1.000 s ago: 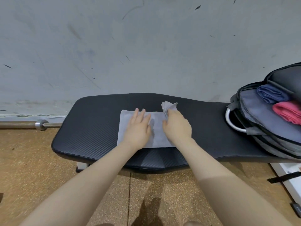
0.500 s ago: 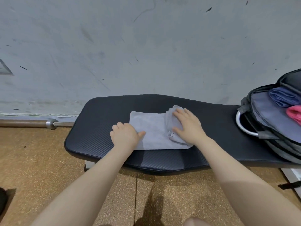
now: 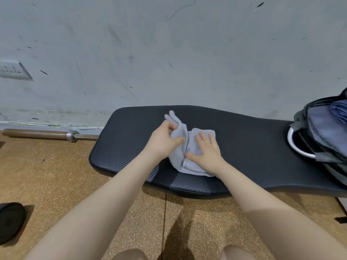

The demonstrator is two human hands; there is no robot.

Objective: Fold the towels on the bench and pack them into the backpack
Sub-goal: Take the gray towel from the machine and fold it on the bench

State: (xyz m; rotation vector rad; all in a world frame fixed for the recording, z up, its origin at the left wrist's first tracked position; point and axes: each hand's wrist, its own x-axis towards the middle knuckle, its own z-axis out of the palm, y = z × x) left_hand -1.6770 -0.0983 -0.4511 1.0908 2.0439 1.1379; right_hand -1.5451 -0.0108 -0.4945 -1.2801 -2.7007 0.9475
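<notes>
A light grey towel (image 3: 183,162) lies partly folded in the middle of the black padded bench (image 3: 244,147). My left hand (image 3: 164,142) pinches the towel's left end and holds it lifted, its corners sticking up. My right hand (image 3: 207,152) lies flat with spread fingers on the folded right part, pressing it onto the bench. A dark grey backpack (image 3: 323,136) lies open at the bench's right end, with a blue towel (image 3: 339,112) inside, cut off by the frame edge.
A scuffed grey wall stands right behind the bench. A barbell bar (image 3: 47,135) lies on the cork floor at left, and a black weight plate (image 3: 10,221) sits at the lower left. A white ring handle (image 3: 296,150) shows beside the backpack.
My left hand has gone from resting on the bench to gripping the towel's left end and lifting it over toward the right. My right hand stays pressed on the folded part.
</notes>
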